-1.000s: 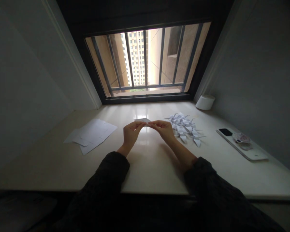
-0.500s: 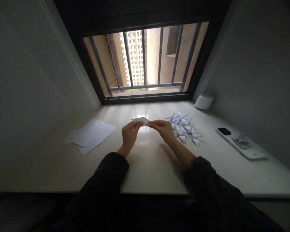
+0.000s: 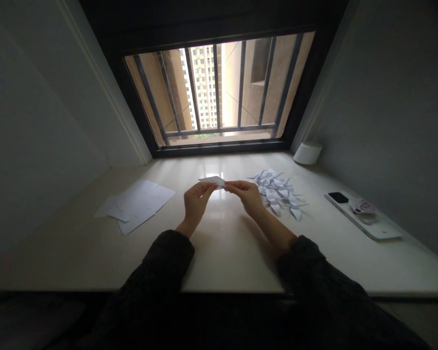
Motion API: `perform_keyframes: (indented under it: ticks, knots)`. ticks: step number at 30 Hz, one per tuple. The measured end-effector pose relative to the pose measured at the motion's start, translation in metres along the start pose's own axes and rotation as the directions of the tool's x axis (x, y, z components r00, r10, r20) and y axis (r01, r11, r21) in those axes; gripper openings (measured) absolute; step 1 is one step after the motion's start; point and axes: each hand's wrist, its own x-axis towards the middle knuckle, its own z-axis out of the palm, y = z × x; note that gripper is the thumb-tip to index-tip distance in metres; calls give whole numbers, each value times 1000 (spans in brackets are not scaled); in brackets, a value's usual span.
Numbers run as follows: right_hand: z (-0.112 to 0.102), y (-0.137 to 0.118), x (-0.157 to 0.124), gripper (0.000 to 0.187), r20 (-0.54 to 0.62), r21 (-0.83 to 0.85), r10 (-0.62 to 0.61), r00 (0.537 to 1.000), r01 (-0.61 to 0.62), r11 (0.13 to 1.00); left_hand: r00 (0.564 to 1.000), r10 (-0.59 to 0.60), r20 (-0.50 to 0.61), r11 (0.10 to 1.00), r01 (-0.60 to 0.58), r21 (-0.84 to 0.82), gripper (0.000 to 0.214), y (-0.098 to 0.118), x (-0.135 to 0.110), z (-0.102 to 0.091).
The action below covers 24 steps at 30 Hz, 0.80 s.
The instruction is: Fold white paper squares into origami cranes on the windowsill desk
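A small folded piece of white paper [image 3: 213,181] is held above the pale countertop [image 3: 226,248], pinched from both sides. My left hand [image 3: 196,202] grips its left part with thumb and fingers closed. My right hand [image 3: 246,194] pinches its right end, fingers pressed together. Just right of my right hand lies a heap of several folded white paper cranes [image 3: 277,192]. Flat white paper sheets [image 3: 136,204] lie on the counter to the left of my left hand.
A white phone [image 3: 365,218] with a round sticker lies at the right. A white round container [image 3: 308,152] stands in the back right corner. A barred window [image 3: 219,92] closes the far side, and walls flank both ends of the counter.
Both hands stay pinched on the folded paper. The paper has tilted slightly between the fingers; the hands have barely shifted.
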Motion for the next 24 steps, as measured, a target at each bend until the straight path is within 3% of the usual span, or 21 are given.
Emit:
perform_keyframes:
  ticks: [11,24]
  knots:
    - [3,1,-2,26,-24,4,-23,999,23,1000,997,-21,-72,1000,20,-4,20,0,-2,3]
    - [2,9,2,26,10,99,13,1000,-14,995,998,8,-58,999,-5,47,20,-1,-2,2]
